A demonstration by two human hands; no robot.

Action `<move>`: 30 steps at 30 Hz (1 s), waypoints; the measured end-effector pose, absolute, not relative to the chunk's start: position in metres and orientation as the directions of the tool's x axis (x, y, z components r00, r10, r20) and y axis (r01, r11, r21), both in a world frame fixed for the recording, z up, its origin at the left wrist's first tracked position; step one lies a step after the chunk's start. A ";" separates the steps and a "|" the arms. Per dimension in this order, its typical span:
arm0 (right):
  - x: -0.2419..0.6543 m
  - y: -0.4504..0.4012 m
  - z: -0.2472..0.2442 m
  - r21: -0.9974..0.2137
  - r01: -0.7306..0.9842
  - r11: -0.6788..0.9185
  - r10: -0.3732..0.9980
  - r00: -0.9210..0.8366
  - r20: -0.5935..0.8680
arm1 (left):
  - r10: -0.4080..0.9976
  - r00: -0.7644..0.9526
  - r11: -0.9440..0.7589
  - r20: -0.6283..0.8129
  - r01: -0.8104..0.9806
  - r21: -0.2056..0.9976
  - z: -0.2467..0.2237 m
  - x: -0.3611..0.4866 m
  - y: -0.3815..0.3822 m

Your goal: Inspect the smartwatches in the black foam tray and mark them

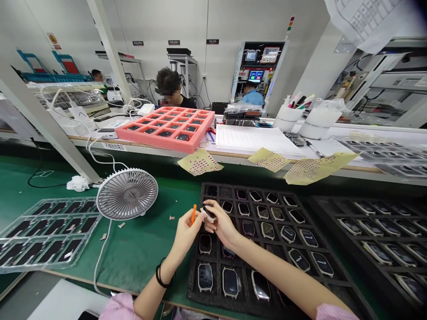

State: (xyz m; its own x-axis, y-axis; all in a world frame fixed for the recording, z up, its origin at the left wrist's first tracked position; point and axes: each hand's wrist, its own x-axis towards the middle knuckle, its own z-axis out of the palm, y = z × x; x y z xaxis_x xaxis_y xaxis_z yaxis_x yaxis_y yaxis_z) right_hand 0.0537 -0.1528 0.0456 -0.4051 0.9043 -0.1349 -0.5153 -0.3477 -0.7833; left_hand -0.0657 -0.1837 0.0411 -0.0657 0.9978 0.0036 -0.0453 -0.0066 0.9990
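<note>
Pretty typical electronics line: white walls, long benches, and a green-matted workbench (140, 262) right under the camera. Across the bench, a person in a dark shirt (178, 98) sits behind a salmon-pink foam tray (200, 116) with rows of square pockets, each holding something small and dark. Nearby are some pale yellow sticker sheets (318, 168). On the mat, a round grey desk fan (126, 194) sits tilted up on its stand, and a clear plastic tray (50, 233) of flat black panels lies to the left.

The action is over a black foam tray (193, 284) full of smartwatch-like bodies with dark screens. My guess is the separate pockets stop them rubbing together and scratching. A second black tray (320, 204) of similar units sits just to the right.

The left hand (188, 231) is mostly closed, with thumb and fingers pinching a slim orange plastic stick (193, 214) nearly upright, like a pen. The right hand (222, 224) is curled, fingertips gripping a small smartwatch body (208, 214) by its edges, probably to stay off the screen. That watch is tilted just above the black foam tray, right beside the stick's tip. I can't tell if they're touching, and the fingers hide most of the watch.
</note>
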 end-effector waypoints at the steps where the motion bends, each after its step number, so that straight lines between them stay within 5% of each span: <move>1: 0.052 -0.155 0.044 -0.828 -0.469 -0.307 0.913 -0.392 -0.117 | 0.995 -0.091 -0.040 0.040 0.003 0.999 0.040 -0.066 -0.184; 8: 0.032 -0.164 0.044 -0.977 -0.213 0.031 0.948 -0.303 0.096 | 0.905 -0.291 -0.167 0.309 0.425 0.889 0.038 -0.065 -0.184; 15: 0.081 -0.100 0.039 -0.978 0.086 0.190 0.982 -0.014 0.190 | 0.770 -0.522 -0.073 0.366 0.497 0.864 0.049 -0.121 -0.186; 22: 0.121 -0.025 0.009 -0.852 0.495 0.168 0.983 -0.020 0.182 | 0.965 -0.264 0.223 0.008 0.830 0.512 0.022 -0.147 -0.189; 30: 0.160 -0.033 0.007 -0.710 0.701 0.067 0.985 0.066 0.157 | 0.962 -0.242 0.269 -0.126 0.912 0.310 0.009 -0.146 -0.182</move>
